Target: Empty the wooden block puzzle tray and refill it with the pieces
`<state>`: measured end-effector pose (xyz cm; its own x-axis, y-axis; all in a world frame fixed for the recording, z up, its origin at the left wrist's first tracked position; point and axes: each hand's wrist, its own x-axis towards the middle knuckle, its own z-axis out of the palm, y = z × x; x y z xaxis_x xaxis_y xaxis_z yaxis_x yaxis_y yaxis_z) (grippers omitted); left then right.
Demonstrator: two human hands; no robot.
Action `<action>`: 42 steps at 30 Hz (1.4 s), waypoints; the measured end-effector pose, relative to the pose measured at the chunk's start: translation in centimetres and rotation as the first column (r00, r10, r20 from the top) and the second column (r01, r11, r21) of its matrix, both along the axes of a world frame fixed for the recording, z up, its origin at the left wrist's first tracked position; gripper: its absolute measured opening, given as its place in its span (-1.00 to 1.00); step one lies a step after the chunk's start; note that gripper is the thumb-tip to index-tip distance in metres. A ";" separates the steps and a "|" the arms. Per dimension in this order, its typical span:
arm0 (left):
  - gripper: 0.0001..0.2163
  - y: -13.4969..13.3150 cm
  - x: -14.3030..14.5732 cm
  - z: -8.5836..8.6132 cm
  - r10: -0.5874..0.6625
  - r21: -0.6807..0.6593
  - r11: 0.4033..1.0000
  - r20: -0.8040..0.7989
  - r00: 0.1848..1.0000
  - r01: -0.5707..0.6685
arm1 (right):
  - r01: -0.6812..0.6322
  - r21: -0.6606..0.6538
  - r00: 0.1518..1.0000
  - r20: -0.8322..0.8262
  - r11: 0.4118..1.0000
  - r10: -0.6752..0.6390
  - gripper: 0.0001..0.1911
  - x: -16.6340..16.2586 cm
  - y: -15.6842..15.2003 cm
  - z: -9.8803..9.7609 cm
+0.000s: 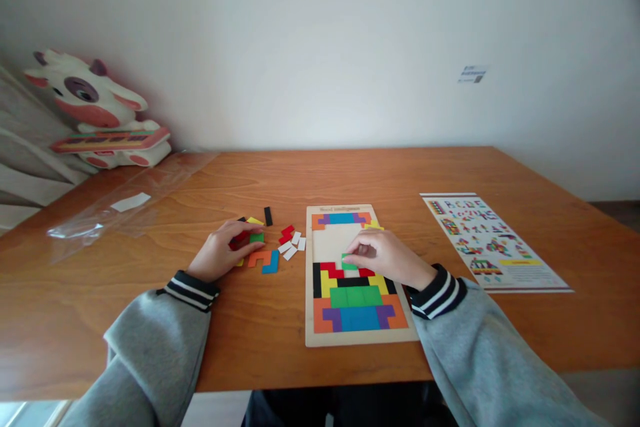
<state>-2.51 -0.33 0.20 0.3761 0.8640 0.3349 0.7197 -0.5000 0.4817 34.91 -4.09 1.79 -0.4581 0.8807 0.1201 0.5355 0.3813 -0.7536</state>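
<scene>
A wooden puzzle board [310, 280] lies in front of me, partly filled with coloured pieces at its near half and far edge. My right hand [380, 253] is over the board, its fingers closed on a green puzzle piece [346, 265] above the red row. To the left, my left hand [220, 248] pinches another green puzzle piece [257, 237] among the loose pieces. Near those fingers lie an orange piece [256, 257], a blue piece [271, 263], a red piece [286, 235], a black piece [268, 216] and several white tiles [289, 252].
A printed pattern sheet [520, 263] lies right of the board. A clear plastic bag [95, 223] is at the left of the wooden table [260, 347], with a cow-shaped toy keyboard [110, 113] behind it. A wall [320, 67] runs along the far edge.
</scene>
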 end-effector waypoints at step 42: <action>-0.79 -0.8 12.6 -0.5 -0.464 0.156 0.875 0.003 0.886 0.458 | 0.443 0.133 0.832 -0.430 0.887 -0.351 -0.62 2.0 -2.0 3.6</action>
